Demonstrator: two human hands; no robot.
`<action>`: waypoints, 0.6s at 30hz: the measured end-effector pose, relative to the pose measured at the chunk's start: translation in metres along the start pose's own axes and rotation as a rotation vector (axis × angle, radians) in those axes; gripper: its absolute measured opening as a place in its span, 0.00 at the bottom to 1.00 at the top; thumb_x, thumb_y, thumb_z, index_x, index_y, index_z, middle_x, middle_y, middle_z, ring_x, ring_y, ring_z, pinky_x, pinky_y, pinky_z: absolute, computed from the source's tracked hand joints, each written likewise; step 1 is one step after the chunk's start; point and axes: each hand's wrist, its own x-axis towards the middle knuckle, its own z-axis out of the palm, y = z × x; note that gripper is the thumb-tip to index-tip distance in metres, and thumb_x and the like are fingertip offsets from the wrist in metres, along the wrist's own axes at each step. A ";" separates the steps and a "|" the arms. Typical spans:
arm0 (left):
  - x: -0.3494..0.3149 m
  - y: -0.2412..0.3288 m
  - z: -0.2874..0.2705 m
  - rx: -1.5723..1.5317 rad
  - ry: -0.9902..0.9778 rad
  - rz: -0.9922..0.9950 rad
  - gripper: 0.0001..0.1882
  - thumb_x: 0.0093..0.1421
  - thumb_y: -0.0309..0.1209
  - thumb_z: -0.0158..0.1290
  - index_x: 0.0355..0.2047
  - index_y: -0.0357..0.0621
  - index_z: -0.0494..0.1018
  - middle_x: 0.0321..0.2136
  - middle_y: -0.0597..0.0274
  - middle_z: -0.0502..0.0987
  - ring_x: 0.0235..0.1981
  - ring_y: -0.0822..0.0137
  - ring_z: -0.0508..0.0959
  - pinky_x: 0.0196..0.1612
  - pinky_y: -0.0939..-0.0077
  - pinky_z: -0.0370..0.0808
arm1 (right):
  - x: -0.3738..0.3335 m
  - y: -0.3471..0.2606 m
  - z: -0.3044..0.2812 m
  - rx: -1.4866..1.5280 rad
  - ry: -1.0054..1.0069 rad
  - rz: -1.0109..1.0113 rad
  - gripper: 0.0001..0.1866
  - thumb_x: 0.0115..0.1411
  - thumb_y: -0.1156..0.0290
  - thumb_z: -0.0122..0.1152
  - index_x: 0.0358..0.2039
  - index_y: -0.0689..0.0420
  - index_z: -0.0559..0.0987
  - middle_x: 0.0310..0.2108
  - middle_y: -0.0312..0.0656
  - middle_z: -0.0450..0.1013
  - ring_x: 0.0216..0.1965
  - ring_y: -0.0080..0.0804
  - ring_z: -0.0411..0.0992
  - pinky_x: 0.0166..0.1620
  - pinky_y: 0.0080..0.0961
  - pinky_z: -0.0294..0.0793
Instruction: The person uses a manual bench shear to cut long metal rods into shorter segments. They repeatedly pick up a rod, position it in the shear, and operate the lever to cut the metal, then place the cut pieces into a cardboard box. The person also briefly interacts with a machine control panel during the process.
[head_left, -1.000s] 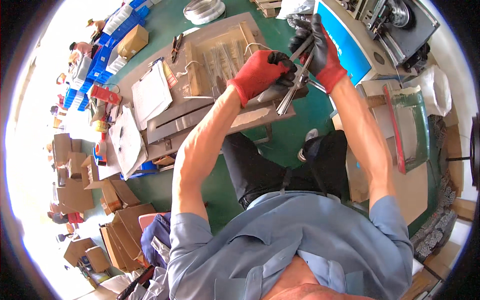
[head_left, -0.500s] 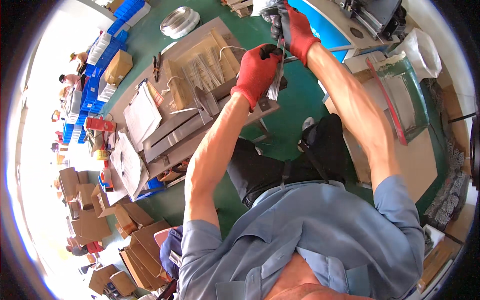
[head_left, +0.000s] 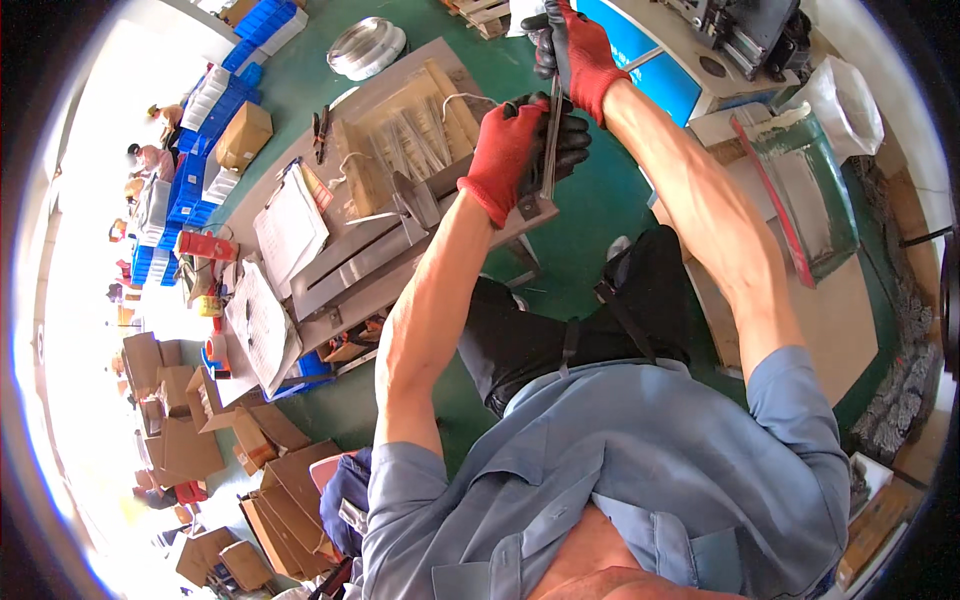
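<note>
A bundle of thin metal rods stands on end between my hands, beyond the near edge of the workbench. My left hand, in a red glove with black palm and fingers, is round its lower part. The thumb is on one side and the dark fingers reach past the rods on the other. Higher up, my right hand, gloved alike, grips the bundle's top end; its fingertips are partly hidden. More thin rods lie in a wooden tray on the bench, left of my left hand.
On the workbench are pliers, a clipboard with papers and a long metal channel. A machine stands at far right, near a white sack. Cardboard boxes and blue bins fill the left, with people beyond.
The rods' lower ends, fanned out before, now sit closer together. My left hand's fingers have uncurled to the right past the rods. My right hand has shifted slightly left.
</note>
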 end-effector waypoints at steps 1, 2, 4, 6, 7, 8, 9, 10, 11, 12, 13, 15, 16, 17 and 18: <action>-0.002 0.000 -0.002 -0.066 -0.010 -0.034 0.15 0.64 0.34 0.49 0.40 0.31 0.73 0.32 0.54 0.79 0.29 0.61 0.81 0.34 0.63 0.82 | -0.002 0.001 0.002 -0.016 0.001 -0.018 0.28 0.59 0.40 0.55 0.22 0.56 0.74 0.11 0.33 0.61 0.10 0.27 0.58 0.15 0.25 0.60; -0.005 0.000 -0.003 -0.115 -0.030 -0.029 0.15 0.64 0.34 0.49 0.40 0.32 0.73 0.32 0.55 0.79 0.29 0.63 0.81 0.34 0.64 0.81 | -0.005 0.002 0.005 -0.034 0.000 -0.034 0.28 0.59 0.40 0.55 0.22 0.55 0.74 0.11 0.33 0.61 0.10 0.27 0.58 0.15 0.25 0.60; -0.012 -0.001 -0.009 -0.214 -0.062 -0.014 0.15 0.64 0.36 0.50 0.39 0.32 0.74 0.32 0.56 0.79 0.29 0.65 0.80 0.34 0.66 0.81 | -0.010 0.004 0.010 0.005 -0.031 -0.023 0.27 0.60 0.41 0.54 0.23 0.55 0.73 0.11 0.34 0.61 0.10 0.27 0.58 0.16 0.25 0.60; -0.022 -0.001 -0.017 -0.002 -0.019 0.053 0.14 0.62 0.35 0.52 0.39 0.34 0.74 0.31 0.55 0.80 0.28 0.64 0.80 0.30 0.68 0.78 | -0.013 0.012 0.018 0.049 -0.083 0.011 0.26 0.61 0.42 0.53 0.25 0.54 0.73 0.11 0.34 0.60 0.11 0.26 0.59 0.16 0.25 0.60; -0.028 0.000 -0.023 0.104 0.009 0.084 0.13 0.61 0.34 0.53 0.39 0.35 0.74 0.31 0.55 0.80 0.28 0.63 0.80 0.28 0.69 0.77 | -0.014 0.018 0.023 0.075 -0.114 0.035 0.25 0.62 0.42 0.52 0.26 0.53 0.73 0.11 0.34 0.60 0.11 0.26 0.58 0.16 0.25 0.60; -0.031 -0.002 -0.031 0.181 0.010 0.117 0.13 0.60 0.33 0.53 0.39 0.35 0.74 0.31 0.56 0.80 0.28 0.65 0.79 0.28 0.70 0.76 | -0.015 0.023 0.024 0.098 -0.139 0.055 0.24 0.62 0.43 0.51 0.27 0.53 0.73 0.11 0.34 0.60 0.11 0.26 0.58 0.16 0.25 0.60; -0.036 -0.002 -0.043 0.259 0.022 0.148 0.12 0.60 0.32 0.54 0.38 0.35 0.75 0.31 0.57 0.80 0.28 0.68 0.78 0.29 0.72 0.76 | -0.015 0.031 0.024 -0.099 -0.206 -0.030 0.22 0.63 0.45 0.52 0.29 0.53 0.73 0.13 0.34 0.61 0.13 0.26 0.60 0.18 0.25 0.62; -0.041 -0.001 -0.055 0.339 0.035 0.178 0.12 0.59 0.32 0.54 0.38 0.36 0.76 0.31 0.58 0.80 0.28 0.70 0.77 0.29 0.74 0.75 | -0.016 0.037 0.021 -0.293 -0.276 -0.121 0.21 0.63 0.47 0.52 0.31 0.54 0.73 0.14 0.34 0.63 0.14 0.26 0.62 0.21 0.26 0.65; -0.044 0.003 -0.062 0.464 0.068 0.195 0.11 0.60 0.31 0.54 0.39 0.36 0.76 0.31 0.60 0.80 0.27 0.72 0.76 0.29 0.76 0.74 | -0.014 0.038 0.010 -0.490 -0.331 -0.226 0.19 0.63 0.49 0.53 0.32 0.54 0.74 0.16 0.34 0.64 0.16 0.26 0.64 0.23 0.26 0.67; -0.054 0.010 -0.074 0.587 0.117 0.202 0.11 0.60 0.31 0.54 0.40 0.37 0.77 0.30 0.62 0.80 0.27 0.74 0.76 0.30 0.78 0.74 | -0.015 0.043 0.003 -0.681 -0.394 -0.321 0.17 0.64 0.51 0.54 0.34 0.54 0.74 0.17 0.34 0.65 0.18 0.26 0.66 0.26 0.26 0.69; -0.062 0.020 -0.086 0.711 0.160 0.206 0.11 0.60 0.31 0.53 0.40 0.38 0.77 0.30 0.63 0.80 0.27 0.76 0.75 0.30 0.79 0.73 | -0.014 0.046 -0.003 -0.559 -0.394 -0.235 0.16 0.63 0.53 0.55 0.37 0.54 0.74 0.20 0.35 0.67 0.22 0.27 0.69 0.29 0.26 0.70; -0.080 0.046 -0.112 1.105 0.326 0.373 0.15 0.58 0.29 0.53 0.46 0.46 0.76 0.33 0.60 0.81 0.30 0.67 0.79 0.33 0.74 0.74 | -0.019 0.048 -0.010 -0.300 -0.366 -0.068 0.16 0.62 0.56 0.58 0.44 0.54 0.75 0.25 0.37 0.72 0.30 0.28 0.73 0.35 0.25 0.73; -0.077 0.054 -0.140 1.338 0.398 0.484 0.18 0.57 0.29 0.53 0.49 0.49 0.75 0.34 0.58 0.80 0.32 0.62 0.79 0.35 0.71 0.75 | -0.022 0.057 -0.009 -0.215 -0.303 -0.188 0.18 0.62 0.57 0.58 0.46 0.55 0.75 0.29 0.39 0.74 0.33 0.31 0.74 0.37 0.24 0.73; -0.078 0.067 -0.163 1.584 0.429 0.548 0.21 0.56 0.28 0.53 0.51 0.54 0.73 0.36 0.58 0.78 0.35 0.59 0.78 0.39 0.67 0.74 | -0.021 0.064 -0.016 -0.421 -0.281 -0.304 0.19 0.61 0.57 0.59 0.47 0.56 0.74 0.32 0.41 0.74 0.35 0.34 0.74 0.38 0.26 0.73; -0.071 0.078 -0.185 1.821 0.436 0.617 0.24 0.55 0.28 0.53 0.54 0.58 0.71 0.38 0.58 0.77 0.39 0.55 0.77 0.42 0.64 0.74 | -0.015 0.069 -0.037 -0.638 -0.238 -0.419 0.20 0.60 0.58 0.60 0.47 0.56 0.74 0.35 0.43 0.75 0.37 0.37 0.74 0.40 0.27 0.73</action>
